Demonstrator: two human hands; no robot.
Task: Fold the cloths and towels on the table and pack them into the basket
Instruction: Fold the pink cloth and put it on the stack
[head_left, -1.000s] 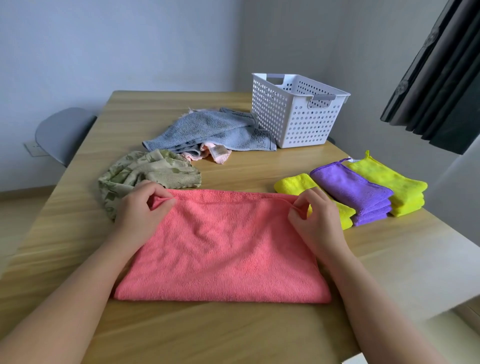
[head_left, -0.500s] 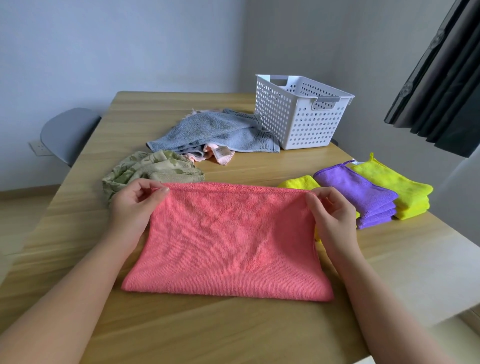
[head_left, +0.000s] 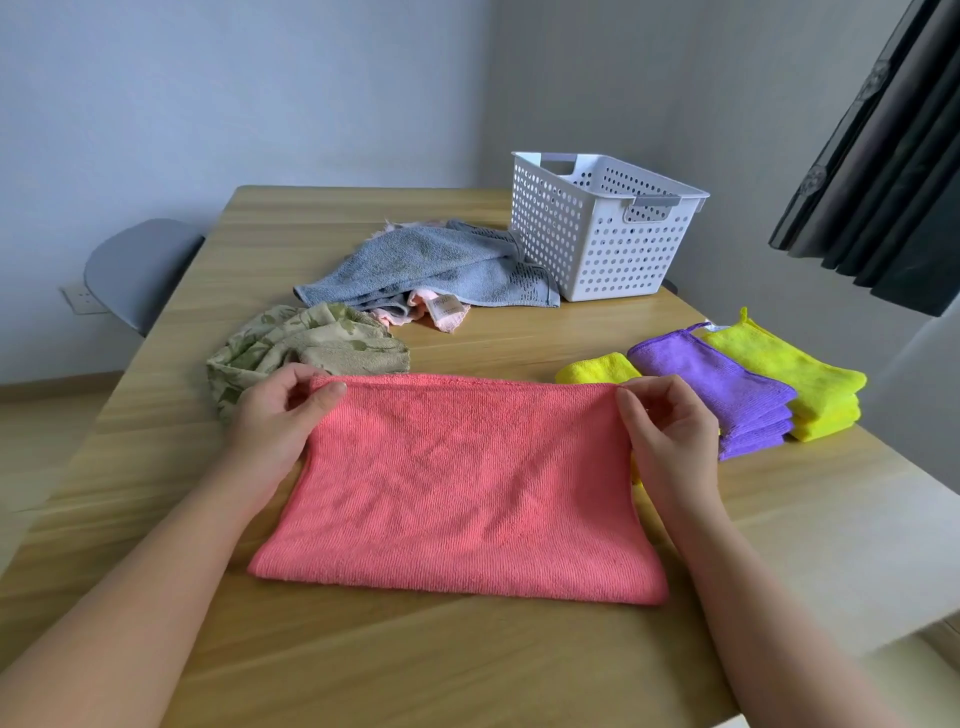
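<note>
Left hand (head_left: 280, 415) and right hand (head_left: 670, 431), pinching the pink cloth (head_left: 462, 483) by its far corners, have lifted them off the desk (head_left: 467, 670); next fold likely.

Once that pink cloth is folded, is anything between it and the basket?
On the table, the grey towel lies between the pink cloth and the basket, by its near corner. Lifted over, nothing visible blocks the open top.
</note>
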